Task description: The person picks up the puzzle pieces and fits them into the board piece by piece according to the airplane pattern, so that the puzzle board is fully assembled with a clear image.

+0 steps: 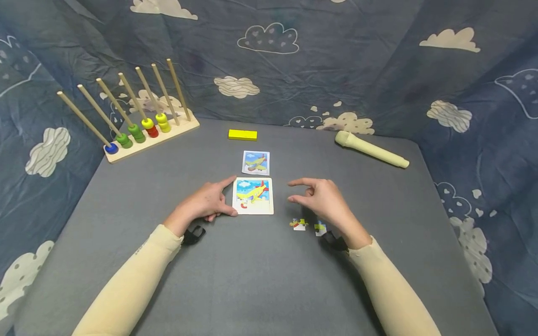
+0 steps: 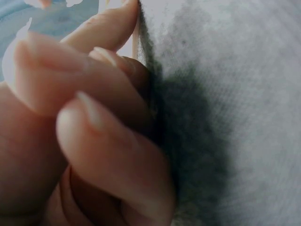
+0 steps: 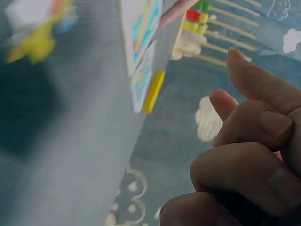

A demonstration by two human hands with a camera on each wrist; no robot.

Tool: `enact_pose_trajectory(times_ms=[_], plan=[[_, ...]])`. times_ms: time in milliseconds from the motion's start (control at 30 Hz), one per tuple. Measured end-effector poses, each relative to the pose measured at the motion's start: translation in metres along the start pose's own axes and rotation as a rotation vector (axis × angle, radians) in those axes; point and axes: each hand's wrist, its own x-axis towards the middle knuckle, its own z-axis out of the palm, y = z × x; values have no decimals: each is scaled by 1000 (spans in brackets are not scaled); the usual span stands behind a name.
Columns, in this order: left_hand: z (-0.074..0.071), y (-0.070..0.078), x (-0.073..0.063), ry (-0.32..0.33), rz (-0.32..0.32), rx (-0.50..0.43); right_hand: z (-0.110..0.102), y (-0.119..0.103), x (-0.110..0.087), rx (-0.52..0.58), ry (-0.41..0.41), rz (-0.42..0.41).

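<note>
A small square picture puzzle board (image 1: 262, 207) lies flat in the middle of the table, showing a yellow and red airplane on blue sky above a bare white lower part. At its left edge, my left hand (image 1: 207, 201) touches the two corners with index finger and thumb extended, its other fingers bent under. To the right of the board, my right hand (image 1: 323, 198) hovers with thumb and index apart and nothing between them. Below it lie two loose puzzle pieces (image 1: 300, 224), one partly by the wrist strap. Behind the board is a picture card (image 1: 256, 162) with a similar airplane.
A yellow block (image 1: 242, 135) lies behind the card. At the back left stands a wooden peg rack (image 1: 155, 141) with coloured rings on several pegs. A cream microphone-shaped object (image 1: 371, 149) lies at the back right. Cloud-patterned cloth (image 1: 361, 70) walls the table.
</note>
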Motion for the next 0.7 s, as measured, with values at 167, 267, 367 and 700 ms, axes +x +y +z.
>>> enact_pose_trajectory(times_ms=[167, 267, 367, 700], plan=[[-1, -1, -1, 1, -2, 2, 4, 28, -22, -15, -11, 46], [-1, -2, -1, 1, 0, 2, 11, 41, -32, -38, -28, 64], [-1, -2, -1, 3, 2, 5, 18, 50, -39, -70, -38, 75], [0, -1, 1, 1, 12, -7, 32, 61, -44, -125, -32, 51]])
